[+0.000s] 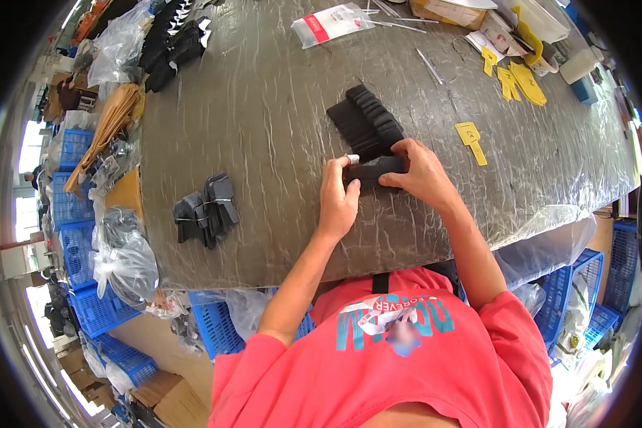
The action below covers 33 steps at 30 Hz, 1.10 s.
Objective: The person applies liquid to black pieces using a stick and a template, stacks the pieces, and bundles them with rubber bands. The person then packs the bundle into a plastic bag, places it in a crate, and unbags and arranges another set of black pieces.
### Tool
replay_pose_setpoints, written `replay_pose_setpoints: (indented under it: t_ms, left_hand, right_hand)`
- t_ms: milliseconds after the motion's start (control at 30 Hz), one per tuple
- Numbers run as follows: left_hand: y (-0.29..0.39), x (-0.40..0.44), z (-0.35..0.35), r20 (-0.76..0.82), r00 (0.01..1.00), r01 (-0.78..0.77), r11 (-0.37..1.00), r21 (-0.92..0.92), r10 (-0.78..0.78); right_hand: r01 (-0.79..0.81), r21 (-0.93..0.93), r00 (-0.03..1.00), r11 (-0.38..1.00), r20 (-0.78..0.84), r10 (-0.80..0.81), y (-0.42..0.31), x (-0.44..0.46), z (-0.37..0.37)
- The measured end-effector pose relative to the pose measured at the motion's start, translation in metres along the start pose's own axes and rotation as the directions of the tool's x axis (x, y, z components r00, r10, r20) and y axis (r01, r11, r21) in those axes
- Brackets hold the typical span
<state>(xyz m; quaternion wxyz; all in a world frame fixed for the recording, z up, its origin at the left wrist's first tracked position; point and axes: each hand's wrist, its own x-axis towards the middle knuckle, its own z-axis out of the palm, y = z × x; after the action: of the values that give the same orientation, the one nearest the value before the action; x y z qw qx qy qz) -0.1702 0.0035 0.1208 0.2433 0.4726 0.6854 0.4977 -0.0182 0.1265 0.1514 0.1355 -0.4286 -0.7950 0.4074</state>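
Between my two hands is a dark folded fabric piece, close to the table's near side. My left hand grips its left end, with something white around one fingertip. My right hand has its thumb and fingers closed on the right end. Just beyond, touching or nearly touching it, lies a row of black folded fabric pieces. Two dark tied bundles lie on the table to the left of my left hand.
The plastic-covered table carries yellow tags, a white and red packet, a pen and black bundles at the far left. Blue crates stand beside it. Containers sit at the far right.
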Motion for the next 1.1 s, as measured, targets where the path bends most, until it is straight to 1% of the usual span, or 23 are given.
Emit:
replay_pose_setpoints:
  t_ms: [67,100,167,200,267,300,333,367,467,500,600,633,733,767,800,867,900,1000,1067,1100]
  left_hand:
    - [-0.006,-0.01,0.002,-0.002,0.999,-0.04,0.999,0.002,0.04]
    - [-0.008,-0.017,0.003,-0.003,0.998,-0.059,0.998,0.002,0.059]
    - [-0.002,-0.027,0.0,0.009,1.0,0.004,0.996,-0.088,-0.003]
    - [0.0,-0.031,-0.002,0.016,0.999,0.032,0.991,-0.132,-0.03]
    - [-0.006,-0.038,-0.003,0.004,0.999,-0.032,0.984,-0.176,0.033]
    - [-0.004,-0.04,-0.004,-0.008,0.998,-0.067,0.977,-0.204,0.067]
    - [-0.003,-0.041,-0.005,-0.021,0.995,-0.101,0.968,-0.23,0.099]
    - [0.003,-0.041,-0.004,-0.018,0.995,-0.1,0.976,-0.195,0.098]
    - [0.005,-0.032,0.01,0.014,0.989,-0.148,0.978,0.146,0.148]
    - [0.004,-0.03,0.014,0.026,0.985,-0.175,0.962,0.209,0.173]
    - [0.007,-0.033,0.029,-0.037,0.984,-0.168,0.971,0.168,0.177]
    - [0.007,-0.033,0.034,-0.061,0.967,-0.231,0.956,0.183,0.246]
    - [0.014,-0.037,0.045,-0.176,0.975,-0.138,0.99,0.001,0.136]
    - [0.013,-0.037,0.047,-0.178,0.98,-0.095,0.995,-0.003,0.093]
    - [0.012,-0.037,0.048,-0.126,0.983,-0.114,0.986,0.125,0.13]
    - [0.01,-0.035,0.05,-0.014,0.983,-0.164,0.915,0.369,0.181]
    - [0.008,-0.035,0.052,-0.023,0.977,-0.183,0.887,0.423,0.212]
    - [0.006,-0.025,0.055,-0.045,0.97,-0.183,0.847,0.5,0.237]
    - [0.005,-0.022,0.054,-0.008,0.972,-0.207,0.878,0.432,0.233]
    - [0.005,-0.021,0.053,0.008,0.973,-0.213,0.892,0.399,0.229]
  right_hand:
    - [-0.03,-0.041,0.996,0.999,0.079,0.034,-0.003,-0.005,-0.005]
    - [-0.005,-0.021,0.994,1.0,0.108,0.008,0.0,-0.008,-0.005]
    - [0.046,0.018,0.986,0.999,0.162,-0.048,0.006,-0.012,-0.003]
    - [0.106,-0.001,0.984,0.994,0.146,-0.105,0.005,-0.016,-0.003]
    - [0.228,-0.04,0.968,0.973,0.118,-0.222,-0.002,-0.029,0.0]
    - [0.265,-0.029,0.962,0.964,0.075,-0.263,-0.002,-0.036,0.005]
    - [0.272,-0.048,0.962,0.961,0.049,-0.27,-0.002,-0.041,0.006]
    - [0.278,-0.066,0.961,0.958,0.023,-0.277,-0.002,-0.044,0.006]
    - [0.269,-0.085,0.958,0.959,-0.083,-0.276,0.01,-0.05,0.011]
    - [0.26,-0.087,0.955,0.962,-0.126,-0.27,0.016,-0.051,0.014]
    - [0.29,-0.04,0.931,0.956,-0.22,-0.292,0.02,-0.061,0.024]
    - [0.277,-0.084,0.936,0.957,-0.203,-0.288,0.02,-0.066,0.029]
    - [0.222,0.053,0.968,0.974,-0.135,-0.213,0.03,-0.073,0.034]
    - [0.221,0.085,0.969,0.971,-0.135,-0.209,0.032,-0.073,0.035]
    - [0.239,0.061,0.96,0.969,-0.165,-0.226,0.031,-0.073,0.035]
    - [0.277,0.011,0.938,0.961,-0.22,-0.267,0.024,-0.072,0.033]
    - [0.305,-0.009,0.934,0.952,-0.193,-0.3,0.023,-0.071,0.031]
    - [0.381,-0.046,0.912,0.923,-0.141,-0.384,0.029,-0.068,0.028]
    - [0.418,-0.04,0.898,0.907,-0.133,-0.42,0.037,-0.064,0.033]
    - [0.386,0.013,0.913,0.923,-0.152,-0.379,0.039,-0.064,0.035]
